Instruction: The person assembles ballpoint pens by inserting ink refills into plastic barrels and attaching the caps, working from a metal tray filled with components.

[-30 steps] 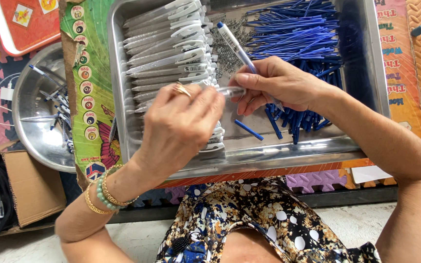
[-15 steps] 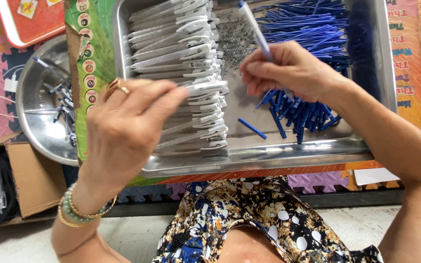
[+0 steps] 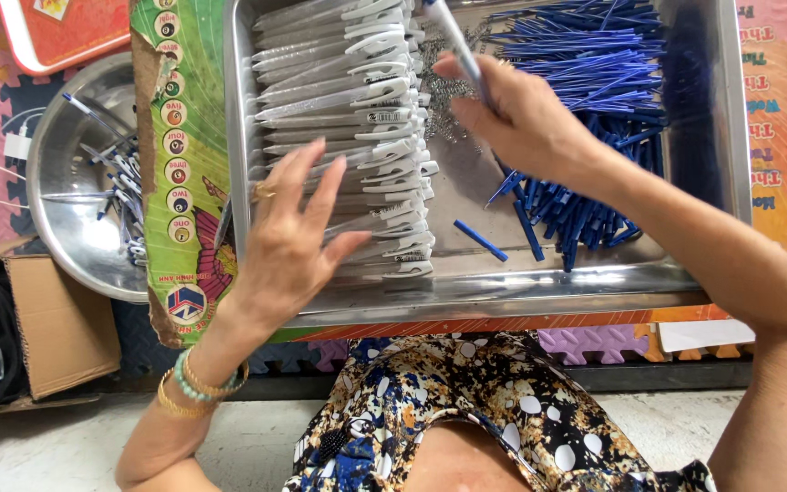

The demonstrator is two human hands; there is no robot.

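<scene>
A white-and-blue plastic pen [image 3: 453,41] is pinched in the right hand [image 3: 526,118] over the steel tray [image 3: 503,292]. The left hand [image 3: 293,246] is spread, fingers open, above the stacked clear pen barrels [image 3: 348,118]. Assembly seems under way; next, a barrel must be picked cleanly.

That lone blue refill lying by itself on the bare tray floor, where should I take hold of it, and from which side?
Take the lone blue refill at its middle, coming straight down from above. It lies flat and slantwise on the bare floor of the steel tray, apart from the blue pile and the row of clear barrels, so both long sides look free for a pinch across its width.
</scene>
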